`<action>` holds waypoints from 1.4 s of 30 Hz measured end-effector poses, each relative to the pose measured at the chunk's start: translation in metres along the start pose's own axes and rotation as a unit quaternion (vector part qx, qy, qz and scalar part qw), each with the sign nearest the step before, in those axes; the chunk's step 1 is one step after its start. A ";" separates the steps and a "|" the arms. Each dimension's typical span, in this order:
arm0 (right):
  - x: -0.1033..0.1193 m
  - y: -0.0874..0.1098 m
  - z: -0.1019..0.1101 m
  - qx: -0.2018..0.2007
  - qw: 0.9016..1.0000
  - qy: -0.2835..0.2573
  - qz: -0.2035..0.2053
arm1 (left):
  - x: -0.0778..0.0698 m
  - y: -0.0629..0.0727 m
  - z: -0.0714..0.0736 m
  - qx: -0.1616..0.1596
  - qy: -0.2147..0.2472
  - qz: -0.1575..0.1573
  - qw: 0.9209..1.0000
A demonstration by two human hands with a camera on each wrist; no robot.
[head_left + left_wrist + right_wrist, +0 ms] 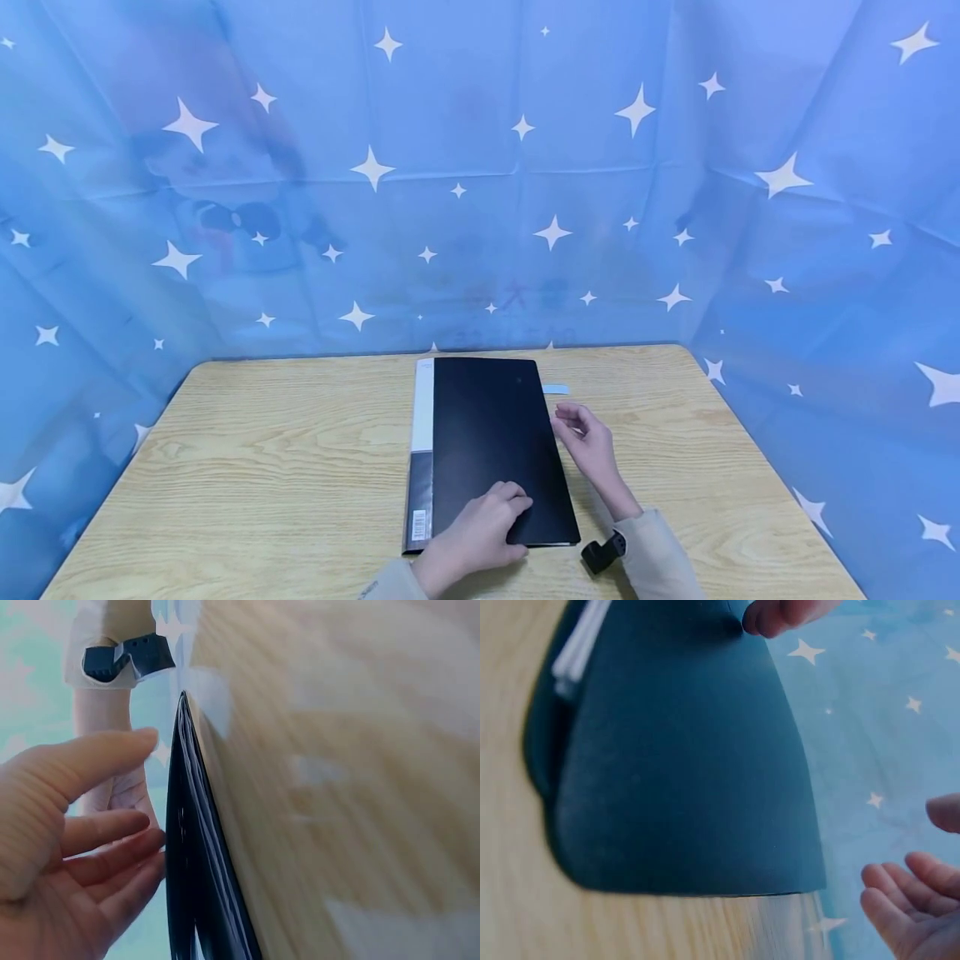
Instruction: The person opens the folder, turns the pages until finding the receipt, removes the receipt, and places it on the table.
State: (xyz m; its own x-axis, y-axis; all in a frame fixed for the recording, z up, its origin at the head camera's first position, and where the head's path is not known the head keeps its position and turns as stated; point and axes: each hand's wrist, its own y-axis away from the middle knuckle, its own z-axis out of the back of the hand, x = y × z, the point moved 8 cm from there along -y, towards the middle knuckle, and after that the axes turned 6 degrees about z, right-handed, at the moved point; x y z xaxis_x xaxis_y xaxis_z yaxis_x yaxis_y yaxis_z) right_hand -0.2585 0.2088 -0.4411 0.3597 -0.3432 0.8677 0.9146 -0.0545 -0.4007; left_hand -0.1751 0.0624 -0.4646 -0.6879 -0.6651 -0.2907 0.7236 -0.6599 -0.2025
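A closed black folder [487,442] with a pale and dark spine strip on its left lies flat on the table. My left hand [483,529] rests over the lower part of its front cover, fingers loosely bent and thumb near the bottom edge. Beside the folder's right edge is my right hand [588,442], its fingers relaxed and nothing held. In the left wrist view the folder [202,840] shows edge-on, with sheets between its covers. The right wrist view shows the black cover [690,765] close up, apart from my right hand [922,900].
A small light blue strip [556,389] shows at the folder's upper right edge. The wood-grain table [285,467] extends to both sides. Behind it hangs a blue curtain [465,217] with white stars. A black wrist device [603,552] sits at the right sleeve.
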 end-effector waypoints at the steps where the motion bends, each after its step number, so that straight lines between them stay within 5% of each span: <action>1: 0.000 0.000 0.000 -0.001 1.000 -0.003 0.000 | 0.000 -0.001 -0.001 -0.001 -0.003 0.002 1.000; 16: -0.002 -0.001 0.002 -0.013 1.000 0.001 0.004 | -0.012 -0.003 0.002 -0.047 -0.080 0.004 0.996; 26: -0.036 -0.004 0.005 -0.019 1.000 -0.006 -0.020 | -0.024 -0.002 0.003 -0.080 -0.114 -0.019 0.990; 35: -0.041 -0.006 0.008 -0.029 0.996 -0.044 -0.078 | -0.029 0.006 0.020 -0.141 -0.103 -0.012 0.985; 42: -0.048 -0.008 0.009 -0.038 0.991 -0.079 -0.097 | -0.028 0.014 0.043 -0.186 -0.039 0.018 0.982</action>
State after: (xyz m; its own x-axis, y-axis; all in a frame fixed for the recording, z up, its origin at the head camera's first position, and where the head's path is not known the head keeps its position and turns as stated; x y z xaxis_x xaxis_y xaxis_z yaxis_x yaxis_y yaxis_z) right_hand -0.2813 0.2345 -0.4765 0.2080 -0.1676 0.9637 0.9552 -0.1774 -0.2370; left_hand -0.1479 0.0571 -0.4192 -0.6533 -0.7201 -0.2338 0.7079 -0.4715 -0.5259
